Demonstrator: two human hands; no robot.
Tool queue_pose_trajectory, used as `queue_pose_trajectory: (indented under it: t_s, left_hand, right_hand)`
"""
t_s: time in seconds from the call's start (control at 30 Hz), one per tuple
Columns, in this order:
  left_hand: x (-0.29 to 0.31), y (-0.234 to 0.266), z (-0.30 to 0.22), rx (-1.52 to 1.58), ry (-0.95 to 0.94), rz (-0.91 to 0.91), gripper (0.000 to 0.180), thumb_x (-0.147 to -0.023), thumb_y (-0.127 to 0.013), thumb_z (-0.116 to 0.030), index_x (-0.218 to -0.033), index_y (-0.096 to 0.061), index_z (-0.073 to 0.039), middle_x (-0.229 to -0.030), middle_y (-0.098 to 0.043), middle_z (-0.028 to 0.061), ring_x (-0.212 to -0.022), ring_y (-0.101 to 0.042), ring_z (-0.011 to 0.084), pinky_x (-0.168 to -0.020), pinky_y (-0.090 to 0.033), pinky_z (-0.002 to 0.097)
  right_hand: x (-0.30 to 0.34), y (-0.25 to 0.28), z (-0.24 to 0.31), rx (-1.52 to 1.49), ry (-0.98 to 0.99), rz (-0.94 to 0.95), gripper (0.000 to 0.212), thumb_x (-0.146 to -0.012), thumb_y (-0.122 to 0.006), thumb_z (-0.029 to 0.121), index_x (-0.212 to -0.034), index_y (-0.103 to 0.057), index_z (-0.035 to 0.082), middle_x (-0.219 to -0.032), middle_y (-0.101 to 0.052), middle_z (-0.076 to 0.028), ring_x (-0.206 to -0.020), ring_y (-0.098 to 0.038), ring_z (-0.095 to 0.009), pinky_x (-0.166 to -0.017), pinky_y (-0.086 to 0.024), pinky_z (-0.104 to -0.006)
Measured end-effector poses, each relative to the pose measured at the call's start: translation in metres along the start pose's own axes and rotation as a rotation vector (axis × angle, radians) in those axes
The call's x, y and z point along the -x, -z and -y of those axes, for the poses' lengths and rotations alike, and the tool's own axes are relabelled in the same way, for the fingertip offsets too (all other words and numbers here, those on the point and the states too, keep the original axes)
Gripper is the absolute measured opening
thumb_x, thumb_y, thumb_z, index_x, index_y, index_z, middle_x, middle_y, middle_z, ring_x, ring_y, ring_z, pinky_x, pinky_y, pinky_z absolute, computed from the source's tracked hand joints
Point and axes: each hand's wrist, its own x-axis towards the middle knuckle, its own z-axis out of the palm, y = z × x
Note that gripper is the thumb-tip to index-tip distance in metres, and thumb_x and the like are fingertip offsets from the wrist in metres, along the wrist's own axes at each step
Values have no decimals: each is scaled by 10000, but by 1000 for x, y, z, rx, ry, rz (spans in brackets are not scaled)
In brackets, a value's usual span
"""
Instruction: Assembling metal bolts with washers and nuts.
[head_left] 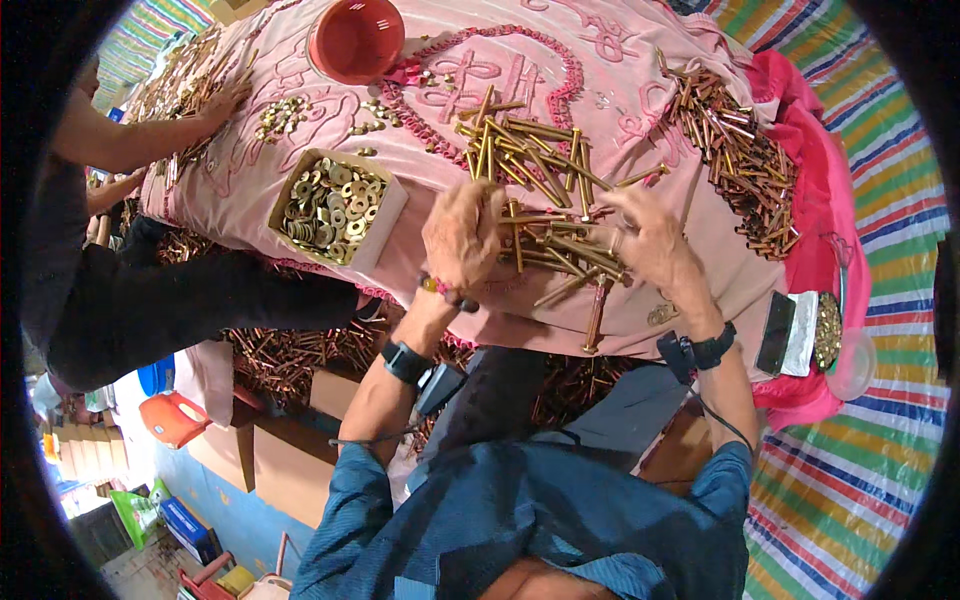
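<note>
Straight to the centre of the frame: working bare-handed over loose, long brass-coloured bolts, strewn crosswise on the pink cloth. In close with the left hand, just beside the bolts on their left side, fingers curled inward; impossible to tell whether gripping anything. Over to the right hand, at the right side of the same cluster, fingers bent and thumb near the bolt ends; again, cannot tell whether holding one or merely touching.

Judging by the pose, busy sorting through the bolts piece by piece, with plenty lying loose just above, in the upper middle of the frame. Calling next, most likely, for a clean fingertip pinch on one shank, eased out without dragging crossed neighbours along. Worth minding, too: a single bolt lower down, close to the cloth's near edge.

Out to the left of centre, within reach, a box full of flat washers. At the upper right, a darker, coppery heap of bolts. Up top, a red bucket.
</note>
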Motion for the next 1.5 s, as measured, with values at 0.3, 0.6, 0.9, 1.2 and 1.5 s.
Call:
queue_pose_trajectory:
  t_s: [0.3,0.6,0.9,1.2,1.5]
  left_hand:
    - [-98,-38,40,-215,81,-55,398,-958,-673,-313,-1268,-632,-67,-1158,-675,227,-1100,-624,428,-953,-483,491]
    - [-140,-67,65,-432,-75,15,776,-807,-777,-584,-1313,-603,-21,-1116,-705,209,-1142,-623,406,-974,-484,499]
    - [-141,-64,61,-419,-170,55,523,-853,-759,-527,-927,-742,-9,-899,-694,189,-933,-654,380,-863,-511,470]
    - [-102,-44,40,-418,-240,138,347,-950,-676,-417,-918,-701,-72,-855,-644,152,-876,-625,381,-793,-497,495]
    - [-57,-22,26,-300,-324,170,163,-930,-685,-197,-1051,-711,-91,-947,-654,123,-894,-597,340,-813,-489,443]
  right_hand:
    - [-25,-5,-61,367,-90,79,406,-813,-629,21,-1215,-664,68,-1132,-614,-136,-1115,-549,-377,-995,-453,-494]
    - [-20,4,-63,178,-165,76,337,-827,-598,10,-1150,-693,26,-1076,-608,-155,-1075,-584,-360,-946,-481,-446]
    - [-100,-68,-50,241,62,-72,309,-935,-604,158,-1224,-676,75,-1254,-643,-166,-1124,-599,-359,-998,-486,-466]
    - [-85,-54,-13,285,21,84,446,-860,-687,386,-1112,-709,19,-983,-689,-180,-1043,-585,-366,-968,-429,-514]
    - [-11,-1,-24,83,-178,222,303,-930,-697,258,-1175,-721,82,-941,-592,-159,-972,-610,-351,-855,-496,-445]
